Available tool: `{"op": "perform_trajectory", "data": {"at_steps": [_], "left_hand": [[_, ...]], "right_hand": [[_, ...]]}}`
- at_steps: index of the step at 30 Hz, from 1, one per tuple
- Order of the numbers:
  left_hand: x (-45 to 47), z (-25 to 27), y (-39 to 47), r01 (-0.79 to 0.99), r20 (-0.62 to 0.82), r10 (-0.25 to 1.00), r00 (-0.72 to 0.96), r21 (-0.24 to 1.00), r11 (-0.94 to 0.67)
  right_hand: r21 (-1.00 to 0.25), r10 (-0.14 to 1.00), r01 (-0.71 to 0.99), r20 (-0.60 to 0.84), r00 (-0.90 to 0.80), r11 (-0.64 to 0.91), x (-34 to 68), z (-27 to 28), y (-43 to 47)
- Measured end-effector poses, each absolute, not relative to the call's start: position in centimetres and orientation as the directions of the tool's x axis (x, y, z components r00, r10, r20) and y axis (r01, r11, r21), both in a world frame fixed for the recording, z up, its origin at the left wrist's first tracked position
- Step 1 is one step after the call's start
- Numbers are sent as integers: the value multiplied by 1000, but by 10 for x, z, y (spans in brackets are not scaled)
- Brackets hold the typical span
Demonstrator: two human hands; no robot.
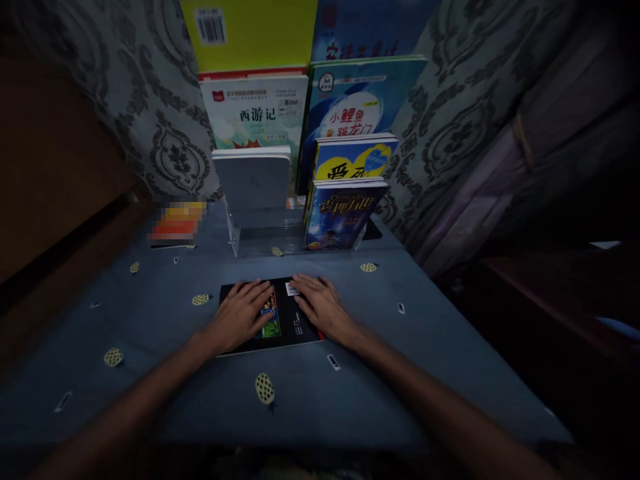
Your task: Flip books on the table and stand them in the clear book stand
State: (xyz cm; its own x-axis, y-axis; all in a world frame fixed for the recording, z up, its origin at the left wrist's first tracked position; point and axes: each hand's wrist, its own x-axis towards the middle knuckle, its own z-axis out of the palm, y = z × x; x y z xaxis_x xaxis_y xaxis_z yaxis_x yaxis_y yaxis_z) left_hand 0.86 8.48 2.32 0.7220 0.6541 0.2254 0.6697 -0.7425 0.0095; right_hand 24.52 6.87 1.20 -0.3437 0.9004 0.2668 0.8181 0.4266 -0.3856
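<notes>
A thin black book (291, 327) lies flat on the cloth-covered table, a white barcode label near its top edge and a colourful picture on its left half. Across its left part rests my left hand (245, 310), palm down with the fingers stretched out. My right hand (323, 307) lies on its right part, fingers extended and pointing forward. Just beyond the book stands a clear tiered rack (270, 240). In the rack's front row are a plain grey book (255, 180) on the left and a dark blue book (343, 213) on the right.
Higher tiers hold a pale green book (255, 110), a teal book (367, 93), a yellow-and-blue book (323, 159) and a yellow-green book (260, 33). A blurred-out orange item (177, 223) lies at the back left. The blue-grey tablecloth (165, 320) has a pineapple pattern. Patterned curtain (175, 143) hangs behind.
</notes>
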Motion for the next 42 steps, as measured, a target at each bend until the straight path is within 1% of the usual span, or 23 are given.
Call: {"op": "perform_trajectory", "data": {"at_steps": [4,8,11,14,16,20,23,25,27,29,30,31,32,33,34,35,37,39,40,41,42], "left_hand": [[-5,24,93,739,209,719,662,-22,-674],[-8,26,95,751,219,726,651,-46,-659],[-7,30,97,752,215,730,649,-34,-659],[-7,37,100,774,188,759,623,-6,-634],[-8,43,104,792,128,790,599,54,-609],[-9,57,110,797,-36,824,565,282,-534],[-10,71,111,775,-85,822,563,399,-490],[-10,84,109,752,-60,814,578,426,-503],[-8,99,106,727,7,800,600,411,-549],[-4,114,102,689,135,762,633,350,-634],[-2,122,100,667,220,730,647,300,-682],[1,130,97,644,313,685,658,238,-727],[3,137,95,623,404,630,663,170,-764],[5,143,93,606,484,571,663,102,-789],[6,148,92,593,548,515,659,42,-804],[6,151,91,583,592,466,657,-8,-812],[5,147,92,569,632,401,663,-79,-818],[1,128,94,558,615,382,690,-115,-822],[-2,114,95,551,581,391,714,-121,-826],[-6,98,96,539,534,407,741,-111,-835],[-9,82,96,539,482,438,759,-87,-838]], "right_hand": [[-357,915,847,246,-321,393,249,14,62],[-349,915,851,237,-326,393,252,15,46],[-362,905,832,239,-353,420,256,14,35],[-380,892,809,245,-380,449,259,13,28],[-389,889,801,248,-385,455,260,13,26],[-412,896,797,239,-373,442,260,14,25],[-482,927,793,240,-290,373,260,11,26],[-586,947,748,255,-194,311,260,6,30],[-740,960,614,247,-129,273,260,4,36],[-869,961,413,226,-157,272,261,9,42],[-899,955,335,236,-178,284,263,16,44],[-902,945,294,274,-180,317,265,24,45],[-880,929,300,336,-153,368,267,35,44],[-832,901,352,424,-94,428,270,46,41],[-757,846,429,532,-34,493,274,57,37],[-666,781,513,625,-13,541,277,66,32],[-446,636,638,766,-90,627,281,76,21],[-246,532,690,813,-236,681,280,73,9],[-180,516,695,798,-310,696,278,67,3],[-145,528,691,759,-382,708,275,59,-1],[-138,560,684,698,-446,717,272,51,-6]]}}
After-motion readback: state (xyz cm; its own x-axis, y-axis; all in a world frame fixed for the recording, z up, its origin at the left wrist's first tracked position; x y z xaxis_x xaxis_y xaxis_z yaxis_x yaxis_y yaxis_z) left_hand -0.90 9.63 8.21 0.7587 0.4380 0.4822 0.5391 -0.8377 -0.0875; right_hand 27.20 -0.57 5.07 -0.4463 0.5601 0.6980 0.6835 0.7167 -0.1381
